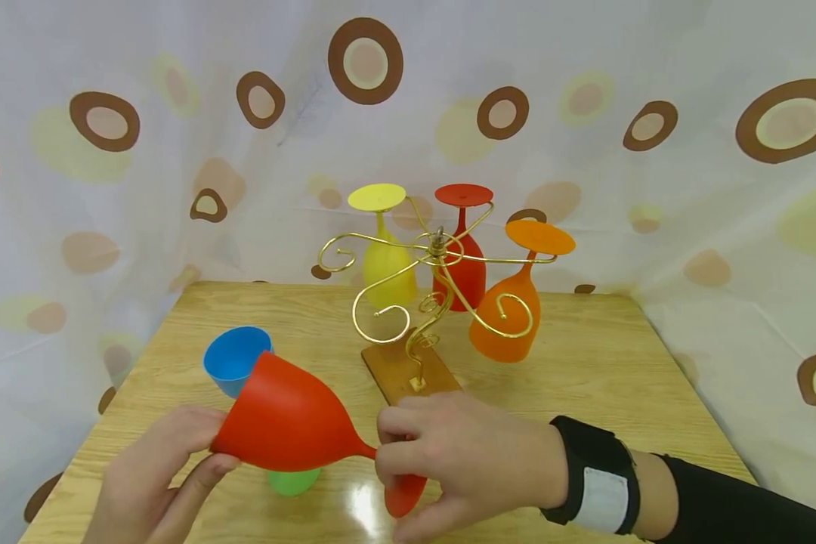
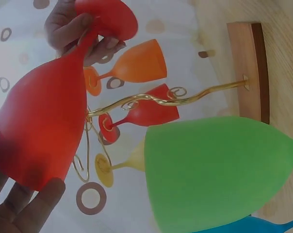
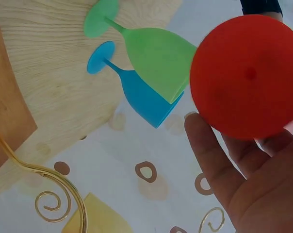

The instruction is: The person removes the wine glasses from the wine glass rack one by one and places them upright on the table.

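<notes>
Between left hand [image 1: 143,468] and right hand [image 1: 459,453], above light wood-grain tabletop [image 1: 585,363]: matte red plastic-looking goblet [image 1: 292,419], tilted nearly onto its side. Bowl mouth toward left hand, foot toward right hand, underside of foot facing right wrist camera.

Left hand: pinching bowl at the rim, between thumb and fingers. Right hand: fingers bent round the stem, close to the foot. Cannot tell exactly where the right thumb presses.

Just past the held bowl, mostly hidden by it from head view: light green plastic-looking goblet [image 2: 214,174], upright. Beyond left hand, partly behind the held rim: blue plastic-looking goblet [image 1: 234,359], upright. From right wrist, blue and green overlapping; cannot tell whether touching.

Ahead of right hand: gold-coloured wire rack with curled arms [image 1: 438,245] on flat brown wooden base [image 1: 387,370]. Base just beyond right knuckles. On rack side farther from the grip, hanging upside down by the foot: pale yellow goblet [image 1: 391,276] and second red goblet [image 1: 469,272]. Ahead and to the right of right hand, hung likewise: orange goblet [image 2: 144,63].

Farthest from the grip, behind rack: white cloth backdrop [image 1: 177,166] with brown rings and pale blotches.

Labels: on black strap wristband [image 1: 578,446] behind right hand, pale grey rectangular patch [image 1: 604,505]. Farther up that arm, black sleeve [image 1: 741,502].
</notes>
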The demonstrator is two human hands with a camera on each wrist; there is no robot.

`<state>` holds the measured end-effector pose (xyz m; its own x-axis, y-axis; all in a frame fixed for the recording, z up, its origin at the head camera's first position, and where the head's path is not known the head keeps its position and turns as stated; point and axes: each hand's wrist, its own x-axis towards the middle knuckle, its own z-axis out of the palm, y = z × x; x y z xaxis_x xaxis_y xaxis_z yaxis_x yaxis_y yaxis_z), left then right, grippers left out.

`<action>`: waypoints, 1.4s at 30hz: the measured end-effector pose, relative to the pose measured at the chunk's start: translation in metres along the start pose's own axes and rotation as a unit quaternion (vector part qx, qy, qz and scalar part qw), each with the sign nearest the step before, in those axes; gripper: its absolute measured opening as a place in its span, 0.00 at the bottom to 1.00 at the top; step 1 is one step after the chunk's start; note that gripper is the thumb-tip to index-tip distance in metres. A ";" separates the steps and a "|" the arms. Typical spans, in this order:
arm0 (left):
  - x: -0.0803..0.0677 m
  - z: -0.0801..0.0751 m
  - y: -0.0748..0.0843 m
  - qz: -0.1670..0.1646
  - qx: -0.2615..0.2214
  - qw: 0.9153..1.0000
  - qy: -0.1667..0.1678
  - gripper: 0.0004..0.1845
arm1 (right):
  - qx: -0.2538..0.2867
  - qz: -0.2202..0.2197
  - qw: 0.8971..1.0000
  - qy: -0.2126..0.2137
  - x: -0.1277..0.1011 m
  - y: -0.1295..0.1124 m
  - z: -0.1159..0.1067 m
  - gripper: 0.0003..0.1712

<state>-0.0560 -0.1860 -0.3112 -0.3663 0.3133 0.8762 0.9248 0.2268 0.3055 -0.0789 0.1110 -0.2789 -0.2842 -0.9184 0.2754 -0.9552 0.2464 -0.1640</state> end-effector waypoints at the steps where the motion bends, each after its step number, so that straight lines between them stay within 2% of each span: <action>1: 0.001 0.002 -0.001 0.019 -0.004 1.000 -0.001 0.13 | 0.001 -0.002 1.000 0.011 0.001 0.000 0.000 0.19; 6: 0.007 0.011 -0.004 0.104 -0.015 0.993 -0.055 0.11 | 0.019 0.001 0.995 0.094 0.012 -0.003 -0.008 0.25; 8: 0.008 0.015 -0.002 0.107 -0.018 0.989 -0.097 0.11 | 0.030 0.011 0.994 0.108 0.016 -0.005 -0.011 0.32; 10: 0.008 0.020 0.000 0.111 -0.021 0.986 -0.125 0.12 | 0.050 0.028 0.994 0.095 0.020 -0.006 -0.013 0.41; 14: 0.008 0.030 0.002 0.128 -0.013 0.980 -0.152 0.13 | 0.088 0.052 0.994 0.029 0.024 -0.006 -0.011 0.53; 17: 0.011 0.038 0.001 0.163 -0.003 0.975 -0.150 0.13 | 0.110 0.053 0.993 -0.005 0.026 -0.004 -0.006 0.51; 20: 0.013 0.042 0.001 0.190 -0.001 0.970 -0.149 0.13 | 0.127 0.054 0.990 -0.017 0.027 -0.002 0.000 0.44; 23: 0.012 0.042 0.002 0.191 0.001 0.969 -0.157 0.15 | 0.132 0.063 0.989 -0.027 0.025 0.000 0.004 0.40; 29: 0.010 0.029 0.004 0.144 0.005 0.977 -0.158 0.16 | 0.094 0.086 0.991 -0.033 0.022 0.006 0.012 0.42; 34: 0.007 0.016 0.006 0.099 0.009 0.983 -0.152 0.15 | 0.092 0.113 0.989 -0.020 0.020 0.016 0.023 0.42; 42: 0.002 0.011 0.004 0.113 -0.010 0.986 -0.124 0.11 | 0.098 0.149 0.983 -0.044 0.022 0.022 0.043 0.42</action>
<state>-0.0544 -0.1739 -0.3121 -0.1621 0.5703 0.8053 0.9866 0.1079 0.1223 -0.1029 0.0829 -0.3170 -0.5318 -0.8403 0.1056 -0.7941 0.4513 -0.4071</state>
